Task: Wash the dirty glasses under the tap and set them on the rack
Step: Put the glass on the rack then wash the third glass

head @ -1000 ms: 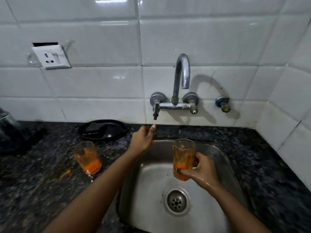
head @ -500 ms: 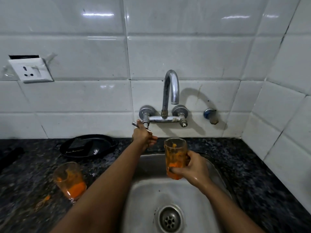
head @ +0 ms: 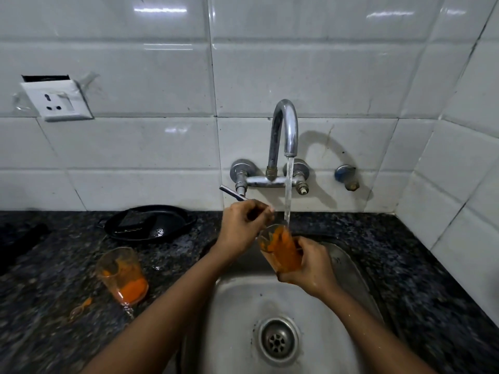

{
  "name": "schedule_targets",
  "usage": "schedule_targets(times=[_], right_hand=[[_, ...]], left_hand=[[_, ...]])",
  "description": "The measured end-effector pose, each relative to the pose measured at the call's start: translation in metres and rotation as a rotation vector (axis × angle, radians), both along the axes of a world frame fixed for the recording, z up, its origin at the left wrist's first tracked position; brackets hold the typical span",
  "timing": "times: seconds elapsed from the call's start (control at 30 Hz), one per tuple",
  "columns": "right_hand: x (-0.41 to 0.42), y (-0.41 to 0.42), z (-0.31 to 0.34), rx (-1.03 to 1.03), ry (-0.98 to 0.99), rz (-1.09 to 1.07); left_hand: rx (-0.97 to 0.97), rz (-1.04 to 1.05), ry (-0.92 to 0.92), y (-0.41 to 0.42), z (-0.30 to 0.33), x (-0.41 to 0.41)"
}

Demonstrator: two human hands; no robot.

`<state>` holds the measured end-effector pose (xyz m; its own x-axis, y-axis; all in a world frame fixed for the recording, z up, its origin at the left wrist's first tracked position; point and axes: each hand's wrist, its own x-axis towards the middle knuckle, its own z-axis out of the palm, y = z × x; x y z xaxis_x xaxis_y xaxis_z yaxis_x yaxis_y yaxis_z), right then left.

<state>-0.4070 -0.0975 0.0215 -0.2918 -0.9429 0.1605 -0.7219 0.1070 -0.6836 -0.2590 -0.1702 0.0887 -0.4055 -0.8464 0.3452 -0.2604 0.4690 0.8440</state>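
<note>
Sink [head: 243, 306], one, steel, set in the dark counter [head: 54, 265]. Right hand [head: 307, 265], forearm raised over the basin, fingers wrapped round one orange-smeared glass [head: 280, 249], tilted, rim under the water stream [head: 288, 195]. Left hand [head: 240, 228], arm stretched toward the back edge, fingers curled round the tap lever [head: 232, 194]. Second dirty glass [head: 121, 273], one, on the counter left of the sink. Glasses total: two. Tap [head: 283, 130], one, wall-mounted, running. Dark pan [head: 148, 222], one, at the counter's back edge.
</note>
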Motion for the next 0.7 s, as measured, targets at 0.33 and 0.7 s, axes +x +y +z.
schedule_targets(times=[0.33,0.7], right_hand=[[-0.013,-0.004,0.005,-0.021,0.127,-0.024],[-0.028,-0.016,0.018,-0.130,0.308,0.144]], left_hand=[[0.296,-0.383,-0.508,-0.003,-0.003,-0.030],[-0.219,-0.513,-1.180,-0.002,-0.002,-0.082]])
